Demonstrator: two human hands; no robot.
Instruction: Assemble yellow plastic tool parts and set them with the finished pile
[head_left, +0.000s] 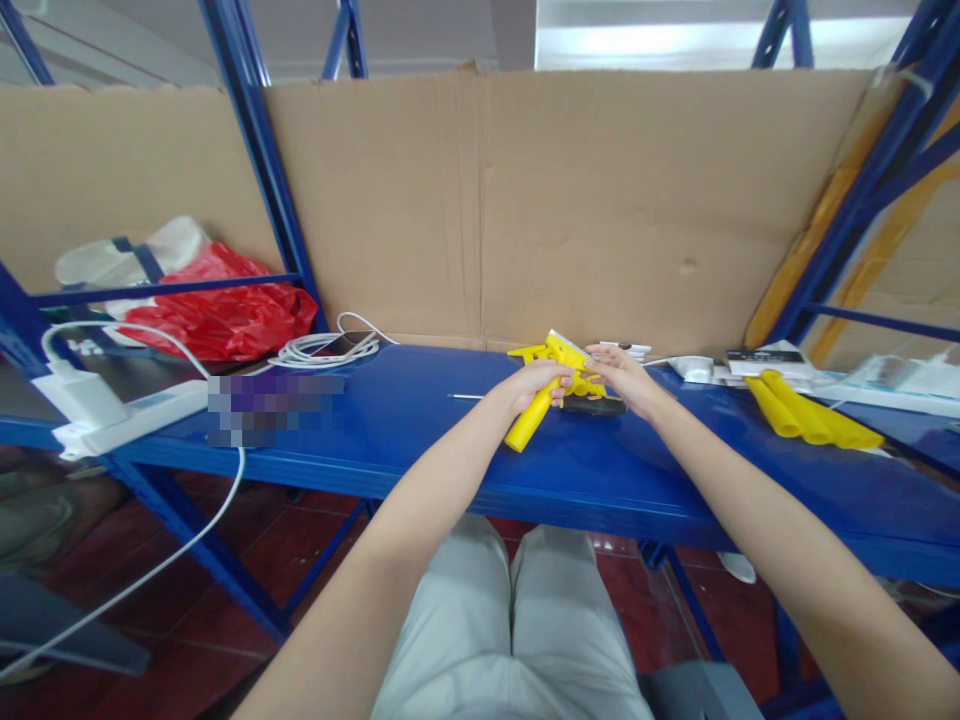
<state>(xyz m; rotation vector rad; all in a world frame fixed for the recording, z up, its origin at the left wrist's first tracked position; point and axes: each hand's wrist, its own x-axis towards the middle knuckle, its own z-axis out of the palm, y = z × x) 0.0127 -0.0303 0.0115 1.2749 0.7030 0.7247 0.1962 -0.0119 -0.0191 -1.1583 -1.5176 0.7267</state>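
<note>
My left hand (pixel 541 384) is closed round the yellow tubular handle of a scraper-like tool (pixel 527 425), which slants up to the right. A pale strip edges the tool's wide yellow head. My right hand (pixel 621 374) is at the right end of that head, its fingers bent against it; exactly how they grip is hard to make out. Small yellow plastic parts (pixel 529 352) lie just behind my hands. Beneath them on the blue table (pixel 405 420) rests a screwdriver (pixel 596 406) with a black handle, its thin metal shaft pointing left.
Yellow tubes (pixel 814 412) lie at the right, beside small boxes (pixel 769 360) and white cables. To the left are a power strip (pixel 142 415), a coiled white cable (pixel 322 350) and a red plastic bag (pixel 225 310). A cardboard wall (pixel 600 200) and blue posts (pixel 262 150) close off the back.
</note>
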